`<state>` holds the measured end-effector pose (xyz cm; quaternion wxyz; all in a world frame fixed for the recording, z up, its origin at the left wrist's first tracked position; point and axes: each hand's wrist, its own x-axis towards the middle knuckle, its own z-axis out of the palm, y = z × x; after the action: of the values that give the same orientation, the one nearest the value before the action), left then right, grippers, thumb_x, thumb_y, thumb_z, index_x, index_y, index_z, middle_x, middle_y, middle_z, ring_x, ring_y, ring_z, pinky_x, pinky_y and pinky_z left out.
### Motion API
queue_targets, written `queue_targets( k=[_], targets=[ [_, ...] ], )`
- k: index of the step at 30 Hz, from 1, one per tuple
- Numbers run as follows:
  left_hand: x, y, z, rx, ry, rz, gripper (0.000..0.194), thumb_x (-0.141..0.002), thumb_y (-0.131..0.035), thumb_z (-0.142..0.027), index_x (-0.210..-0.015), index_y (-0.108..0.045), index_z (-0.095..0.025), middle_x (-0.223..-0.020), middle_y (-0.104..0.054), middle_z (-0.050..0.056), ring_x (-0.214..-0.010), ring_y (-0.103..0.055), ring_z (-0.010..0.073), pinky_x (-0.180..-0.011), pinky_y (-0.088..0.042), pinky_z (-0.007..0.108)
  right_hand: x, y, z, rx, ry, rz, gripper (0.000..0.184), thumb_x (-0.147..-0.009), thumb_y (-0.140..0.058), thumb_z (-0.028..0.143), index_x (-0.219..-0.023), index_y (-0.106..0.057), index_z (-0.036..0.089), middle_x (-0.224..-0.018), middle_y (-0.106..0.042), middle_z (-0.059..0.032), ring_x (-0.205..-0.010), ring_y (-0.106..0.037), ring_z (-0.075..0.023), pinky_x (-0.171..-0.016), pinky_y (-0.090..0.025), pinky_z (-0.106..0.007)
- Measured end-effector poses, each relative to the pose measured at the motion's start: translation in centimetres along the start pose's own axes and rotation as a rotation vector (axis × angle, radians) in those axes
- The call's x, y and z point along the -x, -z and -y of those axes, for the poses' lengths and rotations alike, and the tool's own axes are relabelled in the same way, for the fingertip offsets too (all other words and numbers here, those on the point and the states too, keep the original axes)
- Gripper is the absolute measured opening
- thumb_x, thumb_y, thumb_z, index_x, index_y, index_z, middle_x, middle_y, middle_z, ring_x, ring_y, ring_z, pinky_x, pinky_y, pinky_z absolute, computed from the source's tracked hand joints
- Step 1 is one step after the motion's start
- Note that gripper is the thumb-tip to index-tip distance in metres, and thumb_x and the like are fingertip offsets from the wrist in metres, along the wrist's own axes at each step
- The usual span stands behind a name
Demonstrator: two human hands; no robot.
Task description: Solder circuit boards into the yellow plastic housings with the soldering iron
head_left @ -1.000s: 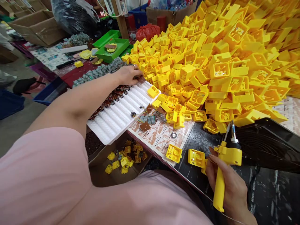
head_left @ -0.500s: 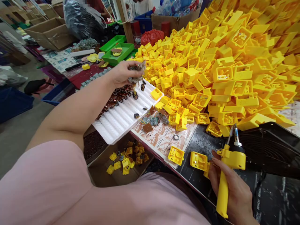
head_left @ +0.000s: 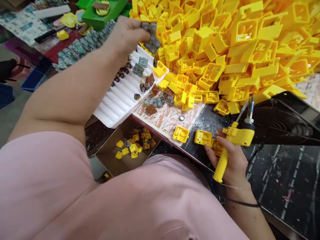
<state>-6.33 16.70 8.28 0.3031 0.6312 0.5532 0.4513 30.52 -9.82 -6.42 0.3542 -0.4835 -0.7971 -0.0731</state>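
Note:
My left hand (head_left: 127,35) grips a few grey circuit boards (head_left: 151,36) above the ribbed white foam tray (head_left: 112,111). Two loose boards (head_left: 138,69) and a brown board with a small round part (head_left: 149,81) lie on the foam below. My right hand (head_left: 231,156) is closed around a yellow soldering gun (head_left: 222,163), its metal tip pointing up and away. Its fingers also reach a yellow casing (head_left: 216,146), partly hidden; whether they grip it I cannot tell. Two open yellow casings, one (head_left: 203,137) beside the fingers and another (head_left: 181,134) farther left, lie face up.
A high heap of yellow casings (head_left: 200,43) fills the back and right. Beside the right hand stands a black fan-like unit (head_left: 282,116). Wired boards (head_left: 157,101) lie at the foam's edge. Below the table edge, a cardboard box (head_left: 107,155) holds yellow pieces. Green trays (head_left: 110,16) stand behind.
My left hand has lifted boards off the foam; some now lie loose on it. The right hand keeps hold of the soldering gun, its fingers shifted at the casing. The view has tilted downward.

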Motion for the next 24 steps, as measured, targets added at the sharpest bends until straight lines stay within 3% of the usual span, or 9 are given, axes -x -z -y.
queue_targets(
  k=[3,5,8,10,12,14,17,21,24],
  targets=[
    [-0.8,-1.0,-1.5,0.044,0.101,-0.037,0.044,-0.089,-0.047,0.007,-0.128,-0.068,0.012,-0.083,-0.066,-0.006,-0.107,-0.079,0.0142,-0.103,-0.053,0.032,0.0,-0.2,-0.1,-0.006,0.003,0.002,0.047,-0.095,-0.082,0.027,-0.137,-0.062,0.022,-0.127,-0.08,-0.0119,-0.098,-0.081,-0.0251,-0.086,-0.065,-0.037],
    [-0.8,-1.5,-2.2,-0.092,0.144,0.021,0.056,-0.094,-0.043,0.005,-0.148,-0.056,0.011,-0.102,-0.073,-0.001,-0.119,-0.077,0.017,-0.103,-0.054,0.032,0.0,-0.2,-0.1,0.01,-0.006,0.001,0.044,-0.096,-0.08,0.026,-0.136,-0.062,0.022,-0.124,-0.08,-0.01,-0.096,-0.081,-0.0239,-0.088,-0.065,-0.037],
    [0.3,-1.9,-2.9,-0.508,0.127,0.119,0.068,-0.091,-0.059,0.0,-0.158,-0.048,0.009,-0.139,-0.071,0.012,-0.144,-0.064,0.034,-0.118,-0.05,0.05,0.0,0.0,0.0,0.033,-0.017,0.013,0.045,-0.096,-0.079,0.028,-0.137,-0.061,0.024,-0.118,-0.081,-0.0077,-0.092,-0.079,-0.0218,-0.087,-0.063,-0.035],
    [2.0,-2.3,-3.0,-0.71,0.021,0.129,0.081,-0.087,-0.073,-0.004,-0.163,-0.045,0.006,-0.162,-0.056,0.019,-0.161,-0.041,0.0448,-0.133,-0.031,0.062,0.0,0.5,0.2,0.041,-0.037,0.026,0.048,-0.096,-0.08,0.029,-0.14,-0.06,0.024,-0.123,-0.08,-0.0087,-0.094,-0.078,-0.0222,-0.087,-0.063,-0.035],
    [4.3,-3.1,-2.7,-0.836,-0.194,0.227,0.067,-0.092,-0.075,-0.013,-0.156,-0.059,-0.001,-0.164,-0.055,0.015,-0.16,-0.044,0.0413,-0.135,-0.029,0.057,0.1,1.1,0.5,0.043,-0.057,0.039,0.051,-0.096,-0.08,0.03,-0.142,-0.059,0.025,-0.126,-0.08,-0.0088,-0.099,-0.079,-0.0237,-0.091,-0.063,-0.036],
    [7.0,-4.6,-1.9,-0.904,-0.416,0.501,0.029,-0.1,-0.067,-0.02,-0.124,-0.082,-0.013,-0.134,-0.076,0.008,-0.13,-0.071,0.0289,-0.121,-0.049,0.048,0.1,1.6,0.7,0.031,-0.061,0.048,0.05,-0.096,-0.081,0.032,-0.141,-0.06,0.025,-0.119,-0.08,-0.0069,-0.101,-0.079,-0.0247,-0.091,-0.063,-0.037],
    [10.7,-7.1,0.2,-0.964,-0.59,0.735,0.023,-0.1,-0.062,-0.026,-0.11,-0.084,-0.024,-0.109,-0.08,0.007,-0.118,-0.072,0.0296,-0.12,-0.046,0.058,-0.2,1.7,0.9,-0.028,-0.045,0.032,0.047,-0.095,-0.084,0.039,-0.135,-0.063,0.025,-0.108,-0.08,-0.0052,-0.096,-0.078,-0.0251,-0.087,-0.062,-0.038],
    [12.8,-9.0,2.7,-1.041,-0.673,0.691,0.037,-0.104,-0.043,-0.018,-0.096,-0.079,-0.022,-0.108,-0.077,0.011,-0.122,-0.069,0.0313,-0.113,-0.048,0.058,-1.3,0.5,1.9,-0.113,-0.008,0.045,0.044,-0.096,-0.083,0.04,-0.133,-0.061,0.029,-0.109,-0.078,-0.0048,-0.105,-0.078,-0.0275,-0.097,-0.063,-0.044],
    [12.7,-8.5,3.5,-0.901,-0.611,0.559,0.028,-0.102,-0.053,-0.024,-0.091,-0.079,-0.021,-0.117,-0.079,0.009,-0.126,-0.069,0.0322,-0.117,-0.044,0.058,-2.4,-1.2,3.1,-0.137,0.062,0.104,0.04,-0.1,-0.077,0.04,-0.135,-0.06,0.029,-0.098,-0.075,-0.0026,-0.097,-0.077,-0.0259,-0.108,-0.058,-0.049]
  ],
)
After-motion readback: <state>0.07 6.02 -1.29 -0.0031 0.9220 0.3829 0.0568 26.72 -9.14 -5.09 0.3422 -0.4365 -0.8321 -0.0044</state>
